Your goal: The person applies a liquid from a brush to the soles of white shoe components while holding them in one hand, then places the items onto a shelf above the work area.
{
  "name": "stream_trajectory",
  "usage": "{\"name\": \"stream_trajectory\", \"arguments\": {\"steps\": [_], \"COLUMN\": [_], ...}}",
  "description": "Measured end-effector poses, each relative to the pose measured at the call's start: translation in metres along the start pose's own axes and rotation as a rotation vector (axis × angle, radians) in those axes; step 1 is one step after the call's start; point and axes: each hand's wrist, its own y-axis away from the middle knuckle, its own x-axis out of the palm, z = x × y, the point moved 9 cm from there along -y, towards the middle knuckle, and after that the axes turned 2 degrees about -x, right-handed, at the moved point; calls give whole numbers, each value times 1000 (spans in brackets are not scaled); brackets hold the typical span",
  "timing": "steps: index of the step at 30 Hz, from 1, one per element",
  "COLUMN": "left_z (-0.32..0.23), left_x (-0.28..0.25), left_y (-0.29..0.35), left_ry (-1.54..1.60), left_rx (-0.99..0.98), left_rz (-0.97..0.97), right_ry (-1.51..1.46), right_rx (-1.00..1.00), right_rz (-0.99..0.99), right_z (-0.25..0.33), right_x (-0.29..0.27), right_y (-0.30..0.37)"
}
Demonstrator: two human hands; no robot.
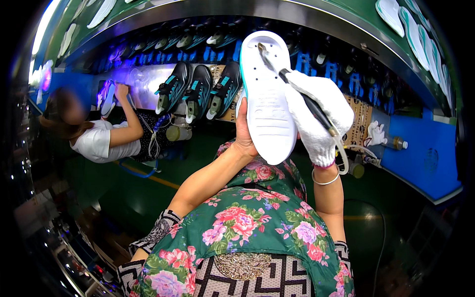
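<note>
A white shoe sole (269,114) with a teal edge stands upright in front of me, its inner face with small round holes toward me. My bare left hand (244,131) is closed around its left edge, thumb in front and the other fingers mostly hidden behind. In a white knit glove, my right hand (319,111) grips a black-handled brush (316,114) with a clear tube running from its rear end. The brush's bristles touch the sole's upper part. Left of the sole, several black-and-teal shoe uppers (199,91) rest in a row on the bench.
Behind runs a rack of more shoe uppers (217,37) on blue holders, under a metal shelf edge (316,17). White soles (415,42) lie at the upper right. A spare glove (376,133) and a bottle (396,143) are on the right. A co-worker (106,133) sits left.
</note>
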Motion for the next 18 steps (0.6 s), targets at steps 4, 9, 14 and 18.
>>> {"name": "stream_trajectory", "arguments": {"steps": [4, 9, 14, 18], "left_z": [7, 5, -7, -16], "left_x": [-27, -22, -14, 6], "left_y": [1, -5, -11, -15], "left_ry": [-114, 14, 9, -142], "left_rx": [-4, -19, 38, 53], "left_rz": [-113, 5, 30, 69], "right_ry": [190, -31, -73, 88], "right_rx": [-96, 67, 136, -30], "right_rz": [80, 120, -87, 115], "right_z": [1, 1, -3, -7], "right_x": [7, 23, 8, 24], "right_y": [14, 26, 17, 32]}}
